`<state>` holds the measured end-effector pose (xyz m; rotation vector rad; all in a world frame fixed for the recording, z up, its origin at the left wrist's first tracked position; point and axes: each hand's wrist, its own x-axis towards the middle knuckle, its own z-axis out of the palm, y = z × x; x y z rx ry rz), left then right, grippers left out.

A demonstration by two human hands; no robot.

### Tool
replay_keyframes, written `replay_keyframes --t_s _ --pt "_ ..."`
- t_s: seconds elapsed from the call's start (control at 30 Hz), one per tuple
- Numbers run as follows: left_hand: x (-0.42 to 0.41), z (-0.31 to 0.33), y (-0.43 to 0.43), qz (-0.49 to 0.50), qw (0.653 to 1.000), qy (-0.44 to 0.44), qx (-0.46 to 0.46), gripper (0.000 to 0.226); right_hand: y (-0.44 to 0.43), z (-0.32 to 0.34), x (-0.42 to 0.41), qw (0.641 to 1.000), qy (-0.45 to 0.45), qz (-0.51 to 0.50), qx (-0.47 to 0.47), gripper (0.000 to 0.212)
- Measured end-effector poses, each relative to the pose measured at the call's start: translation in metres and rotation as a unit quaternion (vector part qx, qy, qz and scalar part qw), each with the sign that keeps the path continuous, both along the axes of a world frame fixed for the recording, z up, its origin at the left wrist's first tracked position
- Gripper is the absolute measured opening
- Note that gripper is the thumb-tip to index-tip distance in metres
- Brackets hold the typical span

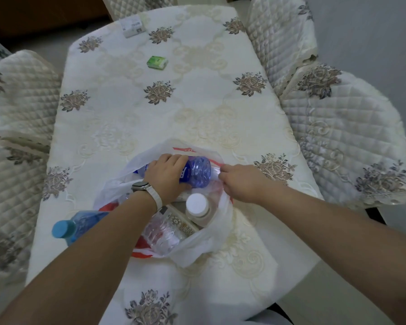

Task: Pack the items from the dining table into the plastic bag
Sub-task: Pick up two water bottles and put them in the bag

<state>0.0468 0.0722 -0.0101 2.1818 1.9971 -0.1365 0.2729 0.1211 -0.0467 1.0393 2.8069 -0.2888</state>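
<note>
A white plastic bag (197, 245) with red print lies open on the near half of the table. My left hand (164, 174), with a watch on the wrist, grips a blue-tinted water bottle (197, 171) lying across the bag's mouth. My right hand (239, 181) pinches the bag's right edge. Inside the bag I see a white-capped bottle (198, 207), a remote control (181, 222) and a clear crumpled bottle (162, 233). A blue bottle with a light blue cap (80, 225) sticks out to the left beside the bag. A green packet (157, 62) and a white box (133, 28) lie further back.
The table (127, 113) wears a cream embroidered cloth with flower motifs. Quilted chairs stand around it: on the left (17, 95), on the right (347, 132) and at the far right corner (279, 31).
</note>
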Motion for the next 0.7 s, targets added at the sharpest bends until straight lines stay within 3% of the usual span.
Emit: replay_keyframes --t_s 0.1,0.23,0.43,0.53,0.7 --pt "0.000 -0.001 -0.001 0.003 1.000 -0.003 0.005 0.067 0.018 0.010 -0.005 0.996 -0.091 0.009 -0.003 0.025" --pt "-0.001 -0.002 -0.002 0.001 1.000 -0.010 0.014 0.068 0.021 0.017 -0.006 0.987 -0.145 0.042 -0.052 0.027" --pt "-0.003 -0.004 -0.003 -0.003 1.000 -0.014 0.018 0.069 0.004 0.014 -0.001 0.980 -0.117 0.044 -0.153 0.014" --pt "-0.002 -0.005 -0.002 -0.003 1.000 -0.010 0.015 0.070 -0.007 0.016 0.001 0.974 -0.119 0.035 -0.188 0.017" --pt "-0.003 -0.004 -0.004 -0.006 1.000 -0.006 0.015 0.071 -0.029 0.024 0.002 0.984 -0.100 0.003 -0.148 0.030"
